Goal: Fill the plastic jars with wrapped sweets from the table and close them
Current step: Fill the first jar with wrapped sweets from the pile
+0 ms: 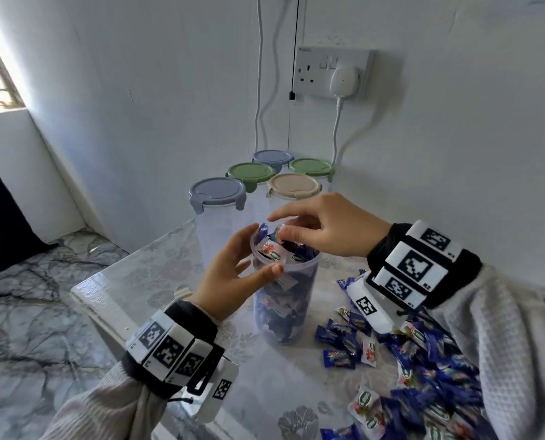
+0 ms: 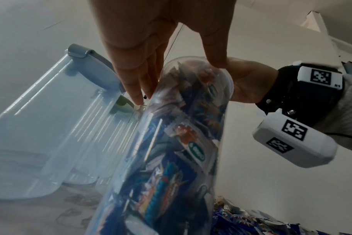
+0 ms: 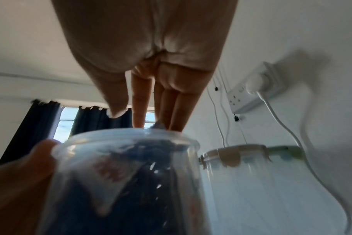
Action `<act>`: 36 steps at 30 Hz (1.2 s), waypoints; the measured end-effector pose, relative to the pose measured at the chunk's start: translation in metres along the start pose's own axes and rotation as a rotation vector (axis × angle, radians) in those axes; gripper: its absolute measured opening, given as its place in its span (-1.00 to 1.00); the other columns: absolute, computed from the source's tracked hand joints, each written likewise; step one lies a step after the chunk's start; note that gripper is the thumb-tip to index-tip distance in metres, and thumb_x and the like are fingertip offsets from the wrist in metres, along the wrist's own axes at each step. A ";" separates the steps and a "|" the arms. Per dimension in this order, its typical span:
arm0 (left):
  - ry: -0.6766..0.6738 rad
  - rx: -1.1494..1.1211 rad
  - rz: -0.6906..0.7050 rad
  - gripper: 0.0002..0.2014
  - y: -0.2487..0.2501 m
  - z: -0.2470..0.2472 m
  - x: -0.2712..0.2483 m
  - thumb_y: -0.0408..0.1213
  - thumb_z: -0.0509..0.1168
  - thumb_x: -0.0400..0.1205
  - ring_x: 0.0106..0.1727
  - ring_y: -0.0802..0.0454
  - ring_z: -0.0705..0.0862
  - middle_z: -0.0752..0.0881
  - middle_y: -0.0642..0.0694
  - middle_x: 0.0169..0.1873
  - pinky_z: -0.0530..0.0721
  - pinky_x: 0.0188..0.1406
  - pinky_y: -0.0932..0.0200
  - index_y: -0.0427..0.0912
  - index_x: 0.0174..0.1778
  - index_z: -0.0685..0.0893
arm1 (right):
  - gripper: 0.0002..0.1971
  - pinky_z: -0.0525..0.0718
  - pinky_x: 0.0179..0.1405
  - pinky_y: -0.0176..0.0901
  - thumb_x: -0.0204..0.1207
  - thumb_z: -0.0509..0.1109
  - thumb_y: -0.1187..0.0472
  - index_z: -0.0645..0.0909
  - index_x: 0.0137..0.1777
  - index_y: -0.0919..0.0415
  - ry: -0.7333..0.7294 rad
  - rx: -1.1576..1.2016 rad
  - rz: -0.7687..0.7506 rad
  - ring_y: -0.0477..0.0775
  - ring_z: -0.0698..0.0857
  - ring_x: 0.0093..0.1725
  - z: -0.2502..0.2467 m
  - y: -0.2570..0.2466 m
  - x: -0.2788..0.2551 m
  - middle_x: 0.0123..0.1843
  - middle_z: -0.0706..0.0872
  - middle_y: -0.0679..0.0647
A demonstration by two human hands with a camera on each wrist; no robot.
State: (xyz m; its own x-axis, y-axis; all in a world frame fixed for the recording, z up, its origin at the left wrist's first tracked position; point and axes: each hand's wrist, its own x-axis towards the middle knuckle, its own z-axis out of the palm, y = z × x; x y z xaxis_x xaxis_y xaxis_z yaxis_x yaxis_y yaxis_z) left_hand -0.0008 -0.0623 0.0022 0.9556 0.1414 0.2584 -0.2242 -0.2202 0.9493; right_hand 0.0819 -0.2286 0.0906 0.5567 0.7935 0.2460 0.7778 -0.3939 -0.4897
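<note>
A clear plastic jar [image 1: 283, 300] [image 2: 181, 143] [image 3: 120, 174] stands open on the table, packed to the rim with blue and white wrapped sweets [image 1: 280, 252]. My left hand [image 1: 263, 250] grips it just under the rim, thumb in front and fingers [image 2: 139, 79] behind. My right hand [image 1: 280, 225] hovers over the mouth with its fingers [image 3: 167, 103] reaching down onto the top sweets and the thumb held apart. A heap of loose sweets [image 1: 423, 360] lies on the table to the right, under my right forearm.
Several closed empty jars stand behind the open one against the wall, with grey-blue [image 1: 217, 192], green [image 1: 250, 173] and beige [image 1: 293, 185] lids. A wall socket [image 1: 331, 73] with cables hangs above them. The table's left edge [image 1: 84, 296] drops to a marble floor.
</note>
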 end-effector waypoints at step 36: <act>0.031 -0.097 0.049 -0.11 -0.005 0.007 -0.002 0.42 0.50 0.00 0.26 0.26 0.61 0.62 0.22 0.22 0.63 0.04 0.43 0.25 0.26 0.43 | -0.54 0.23 0.57 -0.26 0.60 0.13 -0.16 0.18 0.49 -0.33 0.215 0.466 0.090 -0.45 0.26 0.50 0.069 0.057 -0.053 0.53 0.25 -0.44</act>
State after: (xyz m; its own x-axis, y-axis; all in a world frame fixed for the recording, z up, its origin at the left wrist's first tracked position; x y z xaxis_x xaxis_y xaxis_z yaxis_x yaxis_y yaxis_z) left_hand -0.0004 -0.0680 -0.0044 0.9370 0.1629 0.3090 -0.2894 -0.1334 0.9479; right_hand 0.0767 -0.2608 -0.0082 0.7007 0.6335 0.3282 0.5391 -0.1686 -0.8252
